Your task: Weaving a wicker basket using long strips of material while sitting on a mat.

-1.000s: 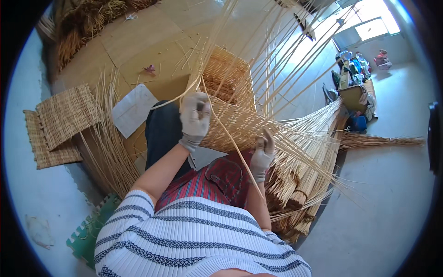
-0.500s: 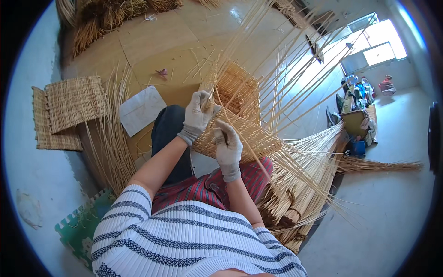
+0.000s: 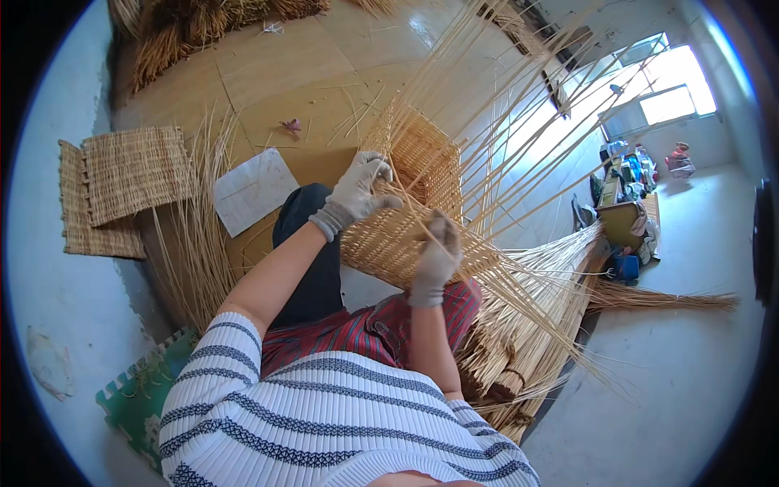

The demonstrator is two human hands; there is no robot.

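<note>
A square-cornered woven basket [image 3: 377,247] of pale straw-coloured wicker rests tilted against my lap, its opening facing away from me. Long loose strands fan out from its upper and right edges. My left hand [image 3: 357,193], in a light work glove with a grey cuff, grips the near rim at the left corner, thumb along the edge. In front of the near wall is my gloved right hand [image 3: 436,256], slightly blurred, its fingers closed around a strand that runs down from the left corner. The fingertips of my left hand are partly hidden behind the rim.
To the right lies a large bundle of pale reeds [image 3: 544,300]. Two woven panels [image 3: 138,174] lean at the left wall, beside loose strands [image 3: 207,252] and a white sheet [image 3: 253,191]. Straw bundles [image 3: 195,36] stand at the far left; a cluttered low table [image 3: 625,215] stands far right.
My right hand has moved right and slightly up along the near wall, drawing the strand with it. My left hand has shifted a little right along the rim, its thumb now more extended.
</note>
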